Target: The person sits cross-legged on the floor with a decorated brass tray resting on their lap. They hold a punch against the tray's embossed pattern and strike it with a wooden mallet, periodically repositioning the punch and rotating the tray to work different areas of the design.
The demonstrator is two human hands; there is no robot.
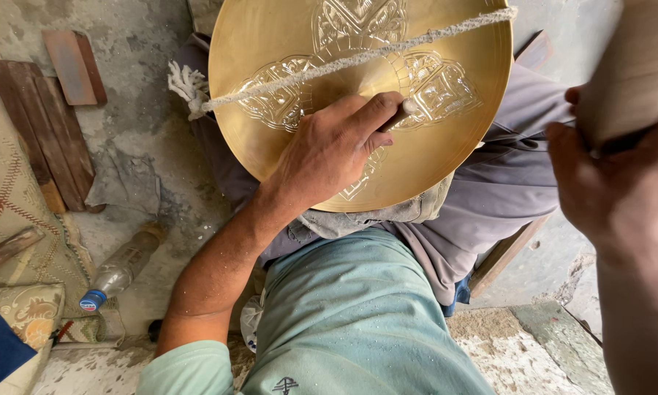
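Here my left hand [329, 150] is clamped around a small metal punch [398, 115], its tip set on the engraved brass plate [446, 157] resting across my lap under a taut rope [358, 58]. To the right, my right hand [610, 190] grips a wooden mallet [632, 69], raised near the camera. A plastic bottle [120, 267] lies on the floor at left.

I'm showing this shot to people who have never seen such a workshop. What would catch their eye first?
First the large round brass plate at top centre, resting on the person's lap, with ornament chased into it and a rope stretched across its face. Next the left hand, which presses a small metal punch against the plate's middle. At the right edge the right hand grips a thick wooden mallet, raised close to the camera.
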